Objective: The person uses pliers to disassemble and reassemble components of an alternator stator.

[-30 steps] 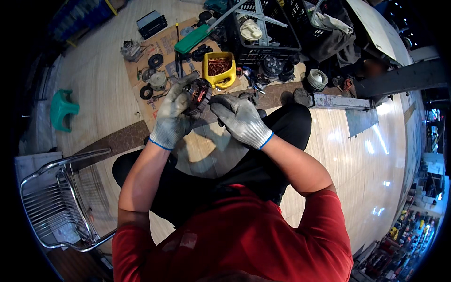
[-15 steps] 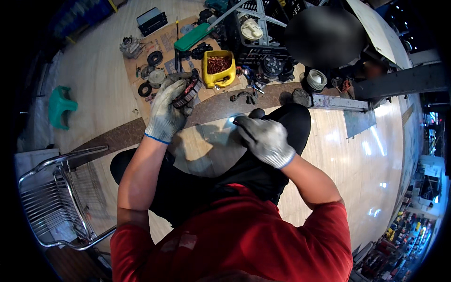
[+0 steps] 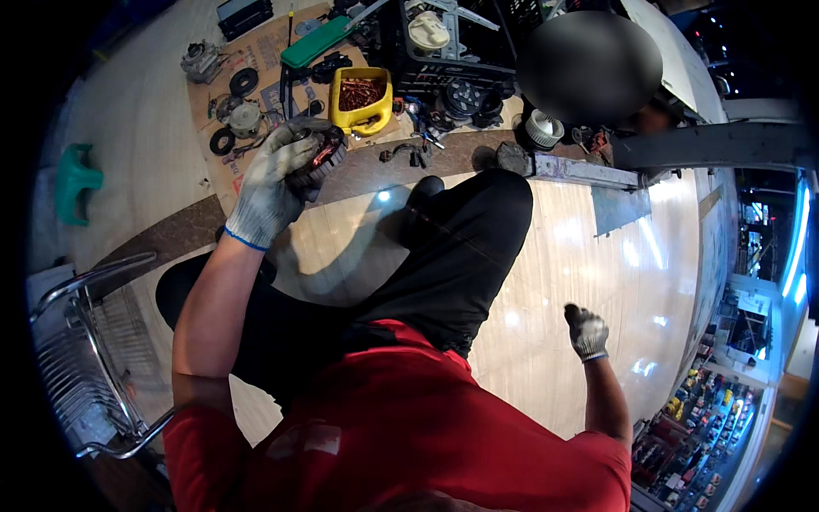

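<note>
My left hand point(image 3: 275, 175), in a white knit glove with a blue cuff edge, is closed around a stator point(image 3: 322, 162), a dark ridged ring with copper wire windings inside. It is held up above the floor, in front of the parts on the cardboard. Far out to the right, over the pale floor, is my right hand point(image 3: 587, 331), gloved too, with dark-stained fingertips. Its fingers look curled together; whatever they hold, if anything, cannot be made out. A yellow cut-open jug point(image 3: 365, 119) full of copper wire scraps stands just beyond the stator.
Motor parts and black rings lie on a cardboard sheet point(image 3: 209, 107) with a green case point(image 3: 316, 43). A black crate point(image 3: 452, 72) is behind. A white blower wheel point(image 3: 544, 130) sits near a metal beam point(image 3: 589, 171). At left are a green stool point(image 3: 77, 183) and a chrome chair point(image 3: 98, 341).
My right hand has swung from beside my right knee far out to the right and back. My left hand still holds the stator. The whole view has shifted.
</note>
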Available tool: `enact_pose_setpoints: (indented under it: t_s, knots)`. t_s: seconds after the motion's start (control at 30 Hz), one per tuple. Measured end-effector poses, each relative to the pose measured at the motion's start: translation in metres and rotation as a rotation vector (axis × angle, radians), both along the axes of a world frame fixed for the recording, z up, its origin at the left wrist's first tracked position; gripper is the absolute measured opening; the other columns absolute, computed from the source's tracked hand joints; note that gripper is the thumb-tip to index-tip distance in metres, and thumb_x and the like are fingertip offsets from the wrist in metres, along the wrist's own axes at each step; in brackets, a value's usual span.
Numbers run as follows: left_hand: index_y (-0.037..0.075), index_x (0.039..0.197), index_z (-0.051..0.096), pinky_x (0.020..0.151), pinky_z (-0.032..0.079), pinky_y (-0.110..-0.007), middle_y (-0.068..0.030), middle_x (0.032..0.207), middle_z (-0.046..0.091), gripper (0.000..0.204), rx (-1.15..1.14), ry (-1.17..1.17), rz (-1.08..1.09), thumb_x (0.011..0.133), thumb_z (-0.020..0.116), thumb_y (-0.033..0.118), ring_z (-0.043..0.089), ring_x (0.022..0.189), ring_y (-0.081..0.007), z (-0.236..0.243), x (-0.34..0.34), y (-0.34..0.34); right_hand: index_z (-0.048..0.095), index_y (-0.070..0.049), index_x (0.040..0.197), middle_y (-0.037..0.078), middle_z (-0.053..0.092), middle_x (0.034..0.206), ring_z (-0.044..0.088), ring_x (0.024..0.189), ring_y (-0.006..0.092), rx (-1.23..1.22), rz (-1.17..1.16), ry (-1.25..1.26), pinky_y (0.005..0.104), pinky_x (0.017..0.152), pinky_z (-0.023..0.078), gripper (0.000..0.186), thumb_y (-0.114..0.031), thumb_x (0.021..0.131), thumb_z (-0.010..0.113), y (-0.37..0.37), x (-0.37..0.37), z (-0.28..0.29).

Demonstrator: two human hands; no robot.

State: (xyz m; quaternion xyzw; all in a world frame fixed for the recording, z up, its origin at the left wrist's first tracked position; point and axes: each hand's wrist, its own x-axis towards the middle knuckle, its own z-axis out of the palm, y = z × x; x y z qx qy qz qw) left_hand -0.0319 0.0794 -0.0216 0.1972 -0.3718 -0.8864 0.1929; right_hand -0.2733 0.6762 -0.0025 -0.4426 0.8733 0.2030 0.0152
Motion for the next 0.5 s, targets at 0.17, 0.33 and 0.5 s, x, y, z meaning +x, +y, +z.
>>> enact_pose_setpoints:
  t_s: [0.17, 0.33, 0.5]
  knots:
    - [0.006, 0.127, 0.054, 0.070, 0.055, -0.021, -0.0072, 0.113, 0.065, 0.035, -0.069, -0.111, 0.039, 0.099, 0.054, 0.027, 0.067, 0.093, -0.0134, 0.016, -0.010, 0.015, 0.069, -0.018, 0.086, 0.009, 0.070, 0.091, 0.068, 0.084, 0.0320, 0.306, -0.343, -0.094, 0.0471, 0.069, 0.054, 0.016, -0.017, 0.087, 0.053, 0.152, 0.019, -0.032]
    - [0.006, 0.124, 0.056, 0.061, 0.053, -0.020, -0.0080, 0.108, 0.066, 0.041, -0.163, -0.178, -0.018, 0.088, 0.066, 0.022, 0.066, 0.084, -0.0110, 0.022, 0.000, 0.013, 0.067, -0.020, 0.123, 0.016, 0.063, 0.127, 0.062, 0.117, 0.0314, 0.736, -0.903, -0.449, 0.0416, 0.099, 0.050, 0.037, -0.035, 0.091, 0.057, 0.272, 0.051, -0.027]
    - [0.006, 0.124, 0.055, 0.059, 0.053, -0.021, -0.0070, 0.107, 0.063, 0.052, -0.215, -0.135, -0.101, 0.077, 0.070, 0.022, 0.063, 0.082, -0.0112, 0.025, 0.005, 0.012, 0.064, -0.006, 0.114, 0.022, 0.064, 0.119, 0.062, 0.112, 0.0351, 0.525, -0.728, -0.551, 0.0446, 0.095, 0.049, 0.036, -0.033, 0.090, 0.061, 0.280, 0.002, -0.039]
